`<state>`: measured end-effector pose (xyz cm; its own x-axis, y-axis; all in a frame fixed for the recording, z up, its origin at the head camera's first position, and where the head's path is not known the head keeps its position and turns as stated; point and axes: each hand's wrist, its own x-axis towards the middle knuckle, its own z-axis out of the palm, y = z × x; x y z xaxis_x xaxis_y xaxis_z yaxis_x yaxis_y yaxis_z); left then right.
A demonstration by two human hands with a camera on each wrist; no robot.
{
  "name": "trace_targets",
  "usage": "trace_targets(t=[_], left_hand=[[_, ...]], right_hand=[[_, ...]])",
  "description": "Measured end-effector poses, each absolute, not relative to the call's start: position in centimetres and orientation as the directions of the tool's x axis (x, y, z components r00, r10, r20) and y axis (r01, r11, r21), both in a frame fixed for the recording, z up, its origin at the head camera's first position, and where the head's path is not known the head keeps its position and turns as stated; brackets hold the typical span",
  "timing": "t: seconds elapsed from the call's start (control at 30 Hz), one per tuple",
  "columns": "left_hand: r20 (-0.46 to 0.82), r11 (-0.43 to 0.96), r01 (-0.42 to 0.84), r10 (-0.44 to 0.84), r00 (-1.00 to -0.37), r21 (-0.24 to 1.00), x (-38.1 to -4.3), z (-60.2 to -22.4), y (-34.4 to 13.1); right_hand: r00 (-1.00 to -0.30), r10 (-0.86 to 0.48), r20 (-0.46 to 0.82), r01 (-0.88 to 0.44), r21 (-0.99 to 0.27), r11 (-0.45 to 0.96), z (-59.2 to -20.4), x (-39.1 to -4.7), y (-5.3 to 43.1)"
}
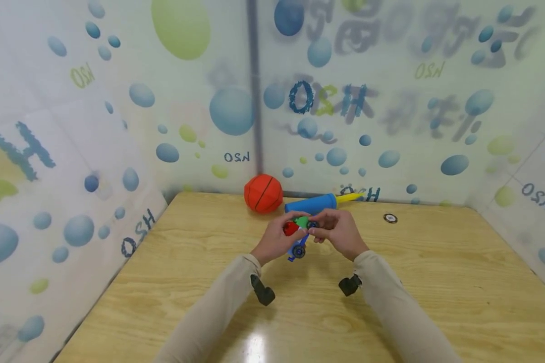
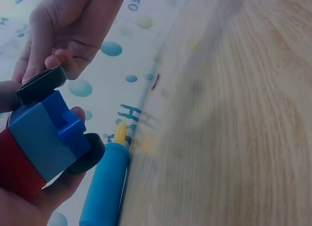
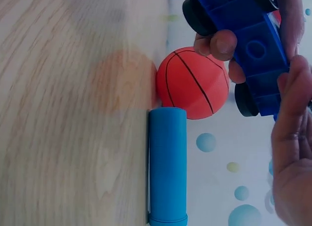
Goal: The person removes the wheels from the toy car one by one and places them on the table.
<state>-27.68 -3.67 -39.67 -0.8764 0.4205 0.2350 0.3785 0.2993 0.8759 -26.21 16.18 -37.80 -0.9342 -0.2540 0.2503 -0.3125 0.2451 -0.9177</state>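
Observation:
A toy block car point(image 1: 301, 222) is held up between both hands above the table. It has a blue chassis point(image 3: 256, 50), black wheels point(image 2: 42, 84), and red and green blocks on top. My left hand point(image 1: 276, 238) grips the car's body, and its fingertips show against the underside in the right wrist view. On the other side, my right hand point(image 1: 342, 234) pinches the car at one end, its fingers and thumb by a wheel. The hands cover part of the blocks.
Behind the hands, a blue hand pump point(image 1: 311, 204) with a yellow nozzle lies near the table's back edge. Left of it sits a red-orange ball point(image 1: 263, 193) with black lines. A round black-and-white chip point(image 1: 390, 218) lies to the right. Patterned walls enclose the wooden table point(image 1: 191, 252).

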Motion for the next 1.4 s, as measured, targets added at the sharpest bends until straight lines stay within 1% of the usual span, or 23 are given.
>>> trace_targets(t=[0.03, 0.13, 0.2, 0.27, 0.37, 0.43, 0.53, 0.7, 0.87, 0.97, 1.13, 1.3, 1.4], left_hand=[[0.238, 0.301, 0.38, 0.417, -0.877, 0.875, -27.7, -39.7, -3.6], [0.237, 0.294, 0.37, 0.404, -0.884, 0.881, -27.8, -40.1, -3.5], [0.221, 0.29, 0.351, 0.4, -0.889, 0.89, -27.8, -40.4, -3.7], [0.201, 0.293, 0.33, 0.396, -0.896, 0.897, -27.8, -40.7, -3.9], [0.166, 0.307, 0.299, 0.392, -0.905, 0.904, -27.7, -41.0, -4.3], [0.152, 0.308, 0.283, 0.387, -0.909, 0.908, -27.8, -41.1, -4.5], [0.139, 0.285, 0.256, 0.373, -0.918, 0.924, -27.9, -41.3, -4.8], [0.12, 0.276, 0.227, 0.355, -0.927, 0.934, -28.0, -41.3, -5.2], [0.139, 0.269, 0.249, 0.37, -0.919, 0.931, -28.4, -40.8, -5.2], [0.146, 0.267, 0.257, 0.374, -0.916, 0.929, -28.5, -40.5, -5.2], [0.137, 0.291, 0.262, 0.387, -0.912, 0.92, -28.3, -40.1, -5.1], [0.131, 0.345, 0.281, 0.399, -0.908, 0.895, -28.0, -39.9, -4.8], [0.129, 0.353, 0.286, 0.406, -0.905, 0.891, -27.9, -39.9, -4.6]], right_hand=[[-0.933, -0.245, 0.263, -0.321, -0.916, 0.24, -37.9, -26.2, 16.2], [-0.907, -0.239, 0.346, -0.402, -0.88, 0.253, -38.3, -26.1, 16.1], [-0.898, -0.243, 0.367, -0.423, -0.873, 0.244, -38.6, -26.1, 16.1], [-0.897, -0.254, 0.361, -0.417, -0.882, 0.22, -38.8, -26.2, 16.1], [-0.923, -0.253, 0.291, -0.34, -0.924, 0.176, -38.9, -26.4, 16.5], [-0.932, -0.253, 0.258, -0.309, -0.933, 0.183, -38.9, -26.4, 16.9], [-0.934, -0.282, 0.22, -0.291, -0.927, 0.238, -38.9, -26.5, 17.6], [-0.93, -0.343, 0.132, -0.27, -0.879, 0.393, -39.3, -27.3, 19.0], [-0.95, -0.31, 0.043, -0.221, -0.793, 0.568, -39.9, -28.5, 20.8], [-0.956, -0.292, 0.0, -0.194, -0.748, 0.635, -40.2, -29.4, 21.7], [-0.967, -0.249, -0.054, -0.144, -0.69, 0.709, -40.9, -30.8, 22.6], [-0.981, -0.168, -0.095, -0.061, -0.672, 0.738, -41.7, -32.0, 23.2], [-0.986, -0.134, -0.104, -0.032, -0.661, 0.75, -41.9, -32.5, 23.2]])
